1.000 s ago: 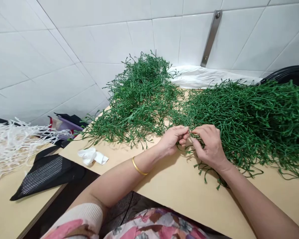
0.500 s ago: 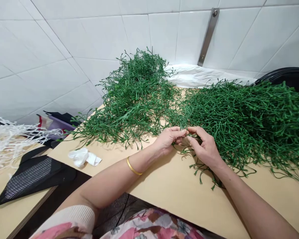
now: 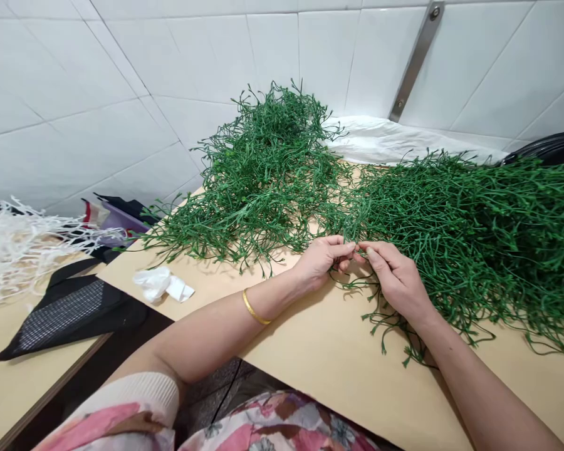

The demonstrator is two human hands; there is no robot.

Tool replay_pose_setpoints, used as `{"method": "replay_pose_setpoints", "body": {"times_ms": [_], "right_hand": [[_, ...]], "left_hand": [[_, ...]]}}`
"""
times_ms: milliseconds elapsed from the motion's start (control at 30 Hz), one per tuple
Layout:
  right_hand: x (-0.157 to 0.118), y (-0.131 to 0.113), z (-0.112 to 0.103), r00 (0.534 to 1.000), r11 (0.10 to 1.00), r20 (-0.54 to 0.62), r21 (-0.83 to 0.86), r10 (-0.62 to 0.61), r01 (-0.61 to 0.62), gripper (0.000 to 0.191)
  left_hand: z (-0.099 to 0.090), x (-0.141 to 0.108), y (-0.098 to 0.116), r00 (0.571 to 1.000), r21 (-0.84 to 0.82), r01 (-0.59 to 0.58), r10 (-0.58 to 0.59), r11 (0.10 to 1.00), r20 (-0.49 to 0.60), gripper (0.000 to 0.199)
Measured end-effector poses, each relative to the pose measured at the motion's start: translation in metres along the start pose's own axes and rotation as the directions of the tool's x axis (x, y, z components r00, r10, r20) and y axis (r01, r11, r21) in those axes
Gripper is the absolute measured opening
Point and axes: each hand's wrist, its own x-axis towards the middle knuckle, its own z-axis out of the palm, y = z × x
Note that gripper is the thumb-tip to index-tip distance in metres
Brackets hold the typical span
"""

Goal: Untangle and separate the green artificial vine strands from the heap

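My left hand (image 3: 326, 258) and my right hand (image 3: 395, 275) meet fingertip to fingertip above the tan table. Both are closed in a pinch on thin green plastic-looking stems (image 3: 352, 232), whose ends are partly hidden by the fingers. Behind them, at the left, rises a heap of green stems (image 3: 263, 169) with small budded tips. A larger, denser pile of the same stems (image 3: 474, 225) spreads to the right, some strands lying under my right wrist. A gold bangle (image 3: 254, 307) circles my left wrist.
A crumpled white tissue (image 3: 162, 285) lies near the table's (image 3: 338, 351) left edge. On another surface at left are white branching strands (image 3: 32, 250) and a black mesh-panelled item (image 3: 61, 316). White sheeting (image 3: 385, 141) lies along the tiled wall, below a metal bracket (image 3: 416, 62).
The view has shifted slightly, so most things sit a little further right. My right fingers have moved slightly apart from the left ones, while both hands stay at the same stems.
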Motion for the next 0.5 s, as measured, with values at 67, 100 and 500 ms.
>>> {"method": "replay_pose_setpoints", "body": {"times_ms": [67, 100, 500], "right_hand": [[-0.0002, -0.0006, 0.0005, 1.000, 1.000, 0.030, -0.022, 0.007, -0.007, 0.024], [-0.0003, -0.0005, 0.0006, 0.999, 0.999, 0.039, -0.033, 0.005, -0.004, 0.024], [-0.0045, 0.0012, -0.0010, 0.987, 0.936, -0.015, -0.322, -0.159, 0.146, 0.014]], "left_hand": [[-0.0004, -0.0004, -0.0009, 0.999, 0.037, -0.043, 0.043, 0.998, 0.009, 0.019], [-0.0006, -0.0006, -0.0010, 0.998, 0.063, -0.065, 0.064, 0.996, 0.005, 0.020], [0.0009, 0.0027, 0.0032, 0.990, -0.043, -0.091, 0.086, 0.995, -0.108, 0.012]]}}
